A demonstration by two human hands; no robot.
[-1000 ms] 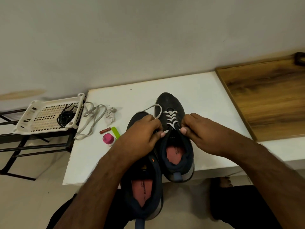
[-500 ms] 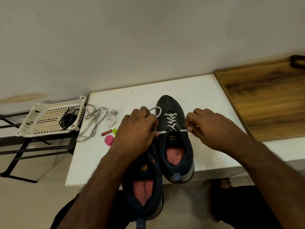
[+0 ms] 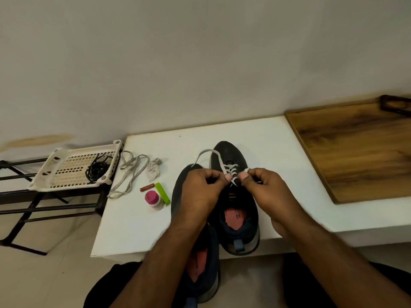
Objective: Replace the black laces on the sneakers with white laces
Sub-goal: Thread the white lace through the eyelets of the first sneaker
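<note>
On the white bench (image 3: 278,138) two dark sneakers lie side by side, toes away from the person. The right sneaker (image 3: 235,196) is partly done: a white lace (image 3: 232,172) crosses its lower eyelets in a few rungs, and a loose loop of it arcs out past the toe to the left. Both hands meet over that lacing. The left hand (image 3: 200,192) has its fingers curled in, thumb and forefinger pinching one run of the white lace; the right hand (image 3: 264,187) is curled the same way, pinching the other run just beside it. The upper eyelets near the tongue look unthreaded, though the hands hide part of them. The left sneaker (image 3: 195,252) lies nearer the person, overhanging the bench edge and mostly covered by the left forearm; no lace shows on the part in view, so I judge it stripped but not relaced. A second white lace (image 3: 129,174) lies loose on the bench near its left edge, likely meant for it. A tangle of black lace (image 3: 96,171) sits in the white basket (image 3: 55,161) on the rack beside the bench, so the removal appears finished. Left to do: the top of the right sneaker, then the whole left one.
</note>
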